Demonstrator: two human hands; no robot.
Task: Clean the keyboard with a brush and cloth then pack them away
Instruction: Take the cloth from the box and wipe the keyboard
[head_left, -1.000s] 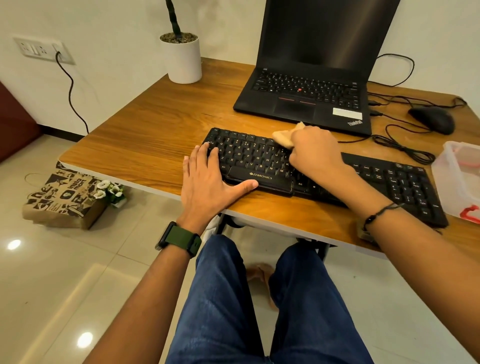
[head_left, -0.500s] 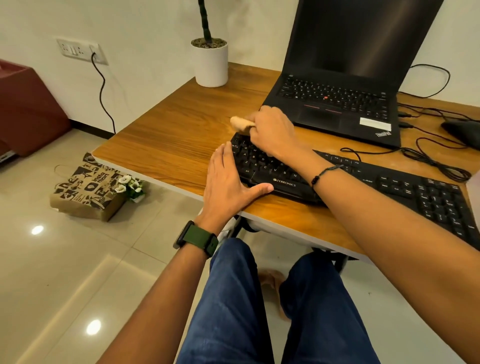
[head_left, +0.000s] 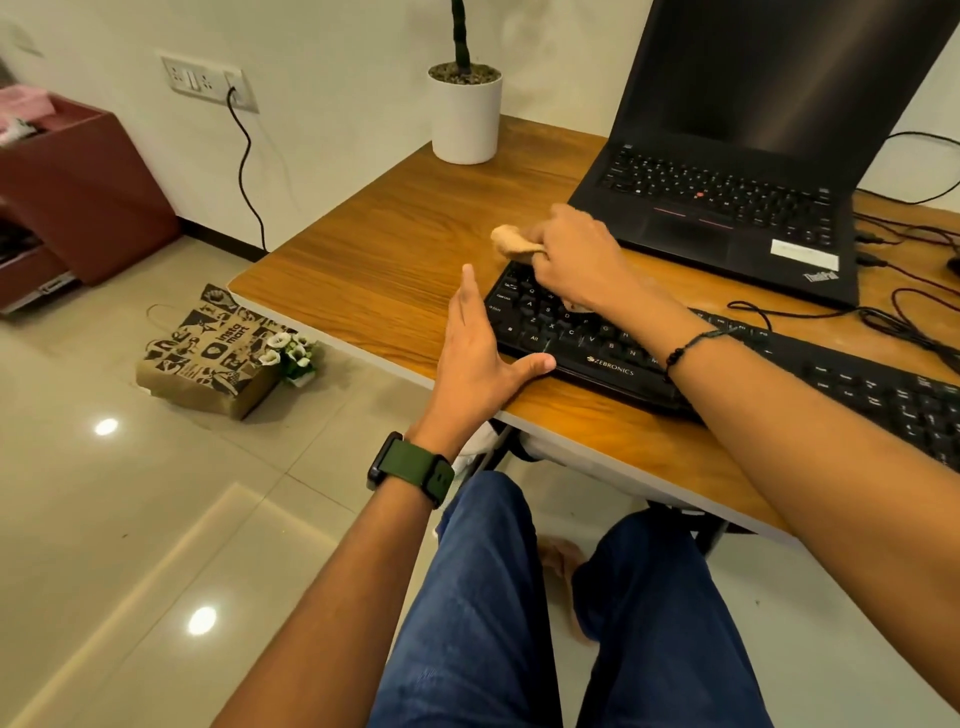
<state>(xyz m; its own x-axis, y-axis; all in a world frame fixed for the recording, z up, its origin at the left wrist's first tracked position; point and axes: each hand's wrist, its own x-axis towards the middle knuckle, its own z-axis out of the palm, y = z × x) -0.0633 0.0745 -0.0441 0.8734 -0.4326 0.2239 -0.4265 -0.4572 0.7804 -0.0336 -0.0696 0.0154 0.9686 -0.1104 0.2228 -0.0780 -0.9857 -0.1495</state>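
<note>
On the wooden counter (head_left: 395, 244) a black keyboard (head_left: 597, 338) lies along the near edge, just in front of an open black laptop (head_left: 727, 208); the right hand (head_left: 582, 260) reaches across over the keyboard's far left corner, its grip closed round a tan object, brush or cloth I cannot tell (head_left: 511, 240), which juts out to the left past the keyboard's edge; something pale also peeks from beneath that hand, above the keys. The left hand (head_left: 472, 353) stands flat and straight-fingered against the keyboard's left end, its grip wide and holding nothing, thumb stretched along the front edge; a green-strapped watch (head_left: 413, 470) sits on that wrist. A white plant pot (head_left: 466, 117) stands at the counter's far corner; black cables (head_left: 883, 312) trail to the right of the laptop; a printed paper bag (head_left: 213, 353) with white flowers (head_left: 291, 351) rests on the tiled floor (head_left: 130, 519).
</note>
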